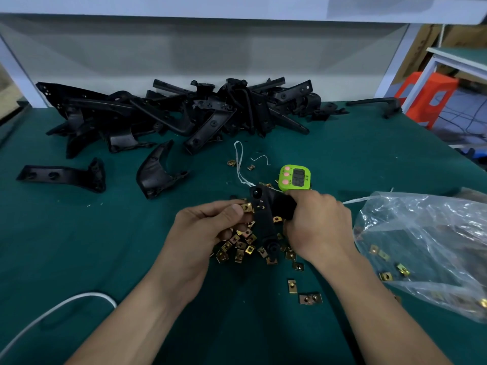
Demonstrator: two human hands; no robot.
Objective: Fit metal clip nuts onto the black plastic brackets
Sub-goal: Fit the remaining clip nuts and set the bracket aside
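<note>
My right hand (317, 222) grips a black plastic bracket (264, 219) held above the green table, its long arm pointing down toward me. My left hand (210, 225) pinches a brass-coloured clip nut (247, 207) between thumb and fingers, right against the bracket's left edge. Another clip nut (277, 219) sits on the bracket's right side. Under both hands lies a loose heap of clip nuts (241, 248). A large pile of black brackets (184, 111) stretches across the back of the table.
A green digital timer (295, 177) stands just behind the hands. A clear plastic bag (427, 248) with more clip nuts lies at the right. Two single brackets (63, 176) (155, 172) lie at the left, a white cable (60, 306) at the near left.
</note>
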